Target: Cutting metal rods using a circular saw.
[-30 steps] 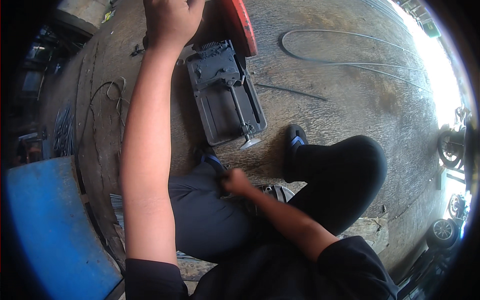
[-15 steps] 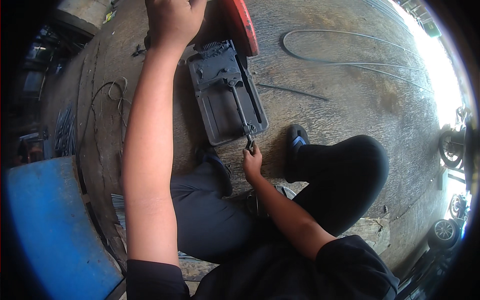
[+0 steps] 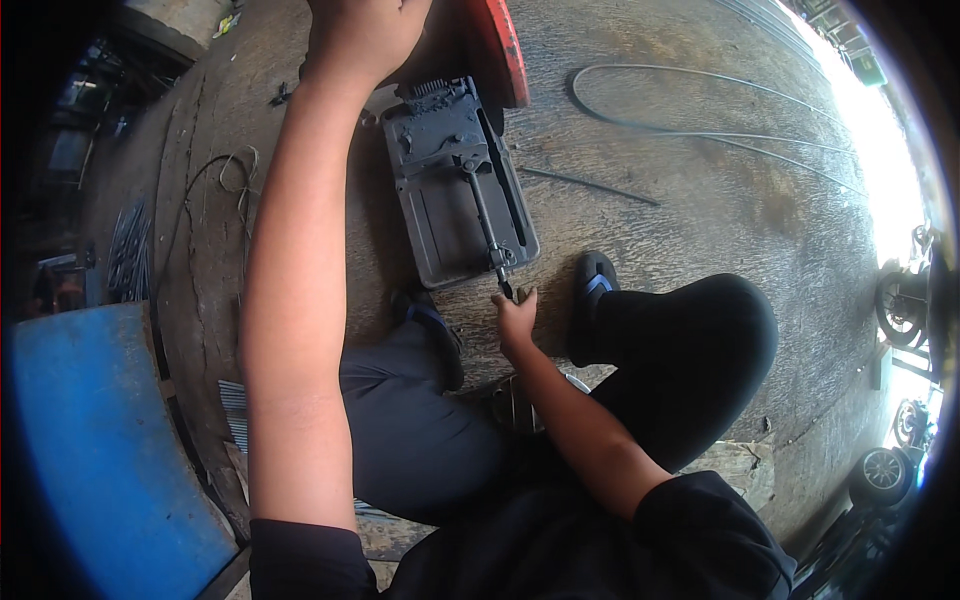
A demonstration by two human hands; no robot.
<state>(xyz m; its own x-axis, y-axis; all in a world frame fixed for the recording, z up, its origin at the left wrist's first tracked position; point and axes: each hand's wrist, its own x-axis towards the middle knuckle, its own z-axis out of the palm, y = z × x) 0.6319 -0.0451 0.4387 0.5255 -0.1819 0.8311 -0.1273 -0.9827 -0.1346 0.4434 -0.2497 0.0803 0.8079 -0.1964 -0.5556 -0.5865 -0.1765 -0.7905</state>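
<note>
A dark grey chop saw [image 3: 432,215] stands on the floor ahead of me, with a red blade guard [image 3: 497,45] at its far end. A vise screw [image 3: 481,207] runs along its base toward me and ends in a small crank handle [image 3: 506,288]. My right hand [image 3: 517,318] is closed at that handle, thumb and fingertips around its near end. My left arm reaches far forward. My left hand [image 3: 365,40] is beside the guard at the upper edge; its fingers are mostly cut off, and whatever it touches is hidden.
A thin metal rod [image 3: 590,186] lies right of the saw, and a long bent rod [image 3: 690,130] loops beyond it. A cable [image 3: 215,165] lies to the left. A blue panel [image 3: 110,430] is at the lower left. My sandalled feet flank the saw's near end. Wheels [image 3: 884,470] show far right.
My right hand has shifted slightly at the crank handle, its thumb and fingers now turned differently. The view has moved a little; the saw appears unmoved.
</note>
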